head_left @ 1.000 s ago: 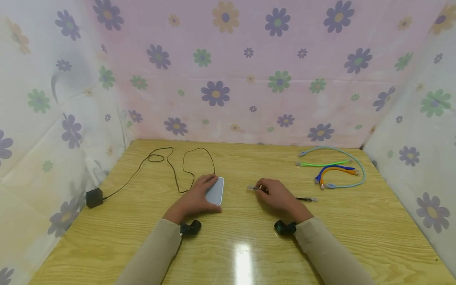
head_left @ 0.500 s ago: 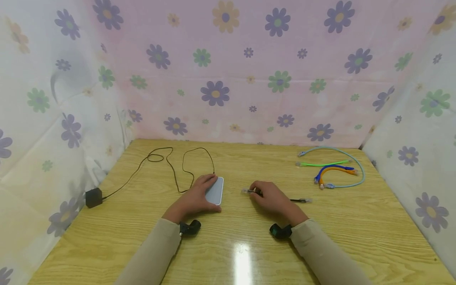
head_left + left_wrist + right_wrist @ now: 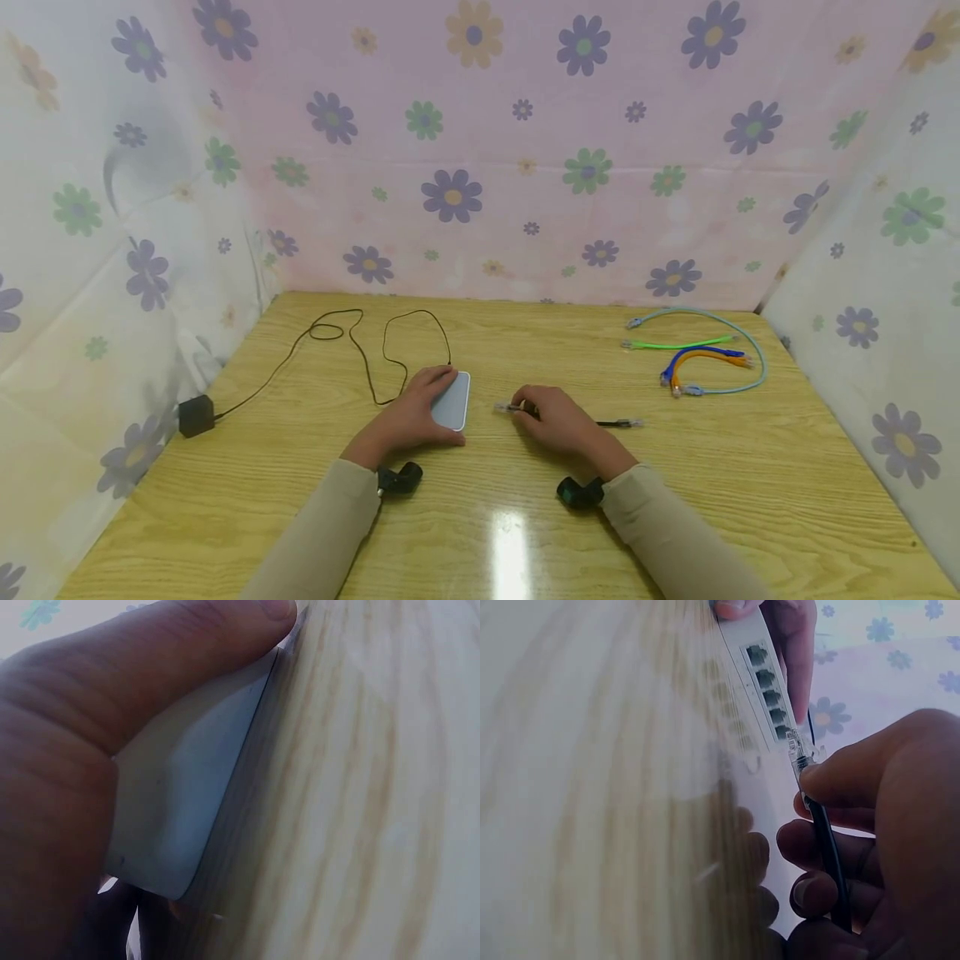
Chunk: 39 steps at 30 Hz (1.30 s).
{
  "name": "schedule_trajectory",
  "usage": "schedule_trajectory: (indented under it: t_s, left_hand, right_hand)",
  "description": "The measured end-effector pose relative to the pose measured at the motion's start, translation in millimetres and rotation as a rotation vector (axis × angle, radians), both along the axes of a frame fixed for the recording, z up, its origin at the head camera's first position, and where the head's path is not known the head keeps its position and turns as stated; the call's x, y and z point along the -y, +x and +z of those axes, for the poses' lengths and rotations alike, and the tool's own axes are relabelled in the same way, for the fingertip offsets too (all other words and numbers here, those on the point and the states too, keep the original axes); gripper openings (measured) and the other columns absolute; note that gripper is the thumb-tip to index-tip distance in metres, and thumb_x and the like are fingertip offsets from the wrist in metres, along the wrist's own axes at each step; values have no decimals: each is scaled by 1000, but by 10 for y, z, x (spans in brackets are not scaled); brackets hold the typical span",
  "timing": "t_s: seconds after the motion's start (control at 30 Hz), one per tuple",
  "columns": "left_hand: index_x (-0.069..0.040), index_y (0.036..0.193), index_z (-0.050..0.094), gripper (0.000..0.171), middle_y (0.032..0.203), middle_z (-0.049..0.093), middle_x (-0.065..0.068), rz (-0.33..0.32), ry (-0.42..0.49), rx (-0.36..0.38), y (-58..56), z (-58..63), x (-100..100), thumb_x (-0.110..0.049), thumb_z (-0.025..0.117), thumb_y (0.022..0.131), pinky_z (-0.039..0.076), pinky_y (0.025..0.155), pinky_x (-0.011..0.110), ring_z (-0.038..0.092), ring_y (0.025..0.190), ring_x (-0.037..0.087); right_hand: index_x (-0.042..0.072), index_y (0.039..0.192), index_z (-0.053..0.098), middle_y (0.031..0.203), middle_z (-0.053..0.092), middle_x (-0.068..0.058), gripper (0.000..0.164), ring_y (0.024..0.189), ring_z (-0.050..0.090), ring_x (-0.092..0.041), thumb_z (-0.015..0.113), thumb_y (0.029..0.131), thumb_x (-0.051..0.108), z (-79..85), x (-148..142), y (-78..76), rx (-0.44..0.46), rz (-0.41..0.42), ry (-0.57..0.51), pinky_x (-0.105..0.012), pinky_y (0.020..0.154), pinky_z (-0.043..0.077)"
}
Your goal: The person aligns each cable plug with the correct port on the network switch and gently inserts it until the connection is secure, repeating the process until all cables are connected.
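A white Ethernet switch [image 3: 452, 404] lies on the table, and my left hand [image 3: 408, 421] grips it with thumb and fingers at opposite ends. Its row of several ports [image 3: 771, 697] shows in the right wrist view, facing my right hand. My right hand [image 3: 561, 422] pinches a black Ethernet cable [image 3: 829, 855] just behind its clear plug [image 3: 802, 750]. In the head view that plug points left toward the switch, with a gap between them. The cable's other end, also with a clear plug [image 3: 635, 423], extends to the right past the hand.
A black power adapter [image 3: 197, 416] sits at the table's left edge, its thin cord looping to the switch's far end. Back right lie a light blue cable [image 3: 759, 350], a green cable [image 3: 675, 347], a blue cable [image 3: 678, 358] and an orange cable [image 3: 693, 353]. Flowered cloth surrounds the table.
My right hand has moved left and slightly nearer to me, bringing the black Ethernet cable's plug closer to the switch. The left hand and the switch have stayed in place.
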<state>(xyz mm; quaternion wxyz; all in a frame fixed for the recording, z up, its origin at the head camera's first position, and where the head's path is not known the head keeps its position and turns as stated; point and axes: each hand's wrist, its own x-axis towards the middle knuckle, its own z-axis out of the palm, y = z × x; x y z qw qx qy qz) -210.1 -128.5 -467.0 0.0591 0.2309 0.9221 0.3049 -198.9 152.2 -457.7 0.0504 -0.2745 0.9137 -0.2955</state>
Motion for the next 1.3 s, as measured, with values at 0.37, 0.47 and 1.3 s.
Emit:
schedule_trajectory:
  t_s: [0.37,0.47,1.3]
  left_hand:
    - [-16,154,30,110,159,25,3,3,9,0,8,22,-10,-55,84,66,42,97,45,30,140,26]
    - [-17,154,30,110,159,25,3,7,18,9,10,26,-12,-54,84,66,42,98,46,28,141,27]
    - [-18,154,29,108,159,23,0,15,29,41,14,44,-10,-52,84,68,43,96,44,31,138,25]
  right_hand:
    - [14,112,65,93,65,3,18,82,58,-9,57,98,23,-5,112,14,-24,10,2,-32,75,48]
    - [13,110,66,95,65,2,17,84,59,-10,58,97,22,-2,147,19,-40,24,-2,-32,76,49]
    - [13,106,68,99,66,0,15,88,62,-14,59,97,20,29,324,70,-73,100,5,-33,78,50]
